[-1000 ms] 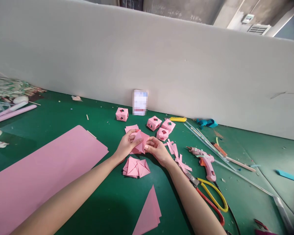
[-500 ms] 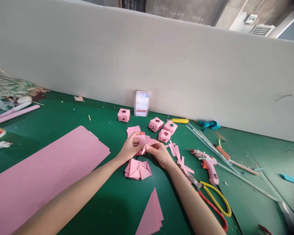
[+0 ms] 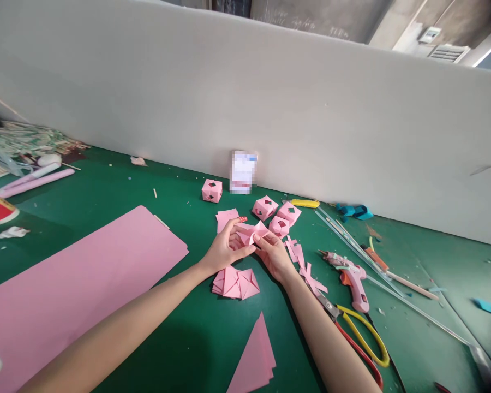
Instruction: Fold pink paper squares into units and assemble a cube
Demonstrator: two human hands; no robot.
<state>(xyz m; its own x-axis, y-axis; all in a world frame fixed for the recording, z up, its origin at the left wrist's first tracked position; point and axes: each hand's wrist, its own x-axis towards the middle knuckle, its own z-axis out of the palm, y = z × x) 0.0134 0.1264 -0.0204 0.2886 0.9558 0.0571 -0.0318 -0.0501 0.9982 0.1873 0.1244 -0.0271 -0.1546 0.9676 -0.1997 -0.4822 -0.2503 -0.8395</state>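
Between both hands is a partly folded piece of pink paper (image 3: 251,232). My left hand (image 3: 228,244) pinches its left side, and my right hand (image 3: 273,252) grips its right side with thumb and fingers. Parts of the paper are hidden by the fingers. Just below lies a pile of folded pink paper squares (image 3: 235,283). Behind my left hand are flat pink pieces (image 3: 226,218). Several pink paper boxes with cut-out holes, one (image 3: 211,191) apart from the rest (image 3: 265,208), stand farther back. Nearer to me is a stack of pink paper triangles (image 3: 253,357).
Large pink sheets (image 3: 85,278) cover the left. On the right lie pink paper strips (image 3: 306,275), scissors (image 3: 364,333), a pink glue gun (image 3: 354,281), clear glue sticks (image 3: 352,240) and a yellow cutter (image 3: 305,203). A blurred card (image 3: 243,172) leans on the white partition (image 3: 245,93).
The pink paper has been turned and folded inward between my fingers, its pointed flap no longer showing downward. My left thumb has come across toward the right hand. The view has shifted slightly.
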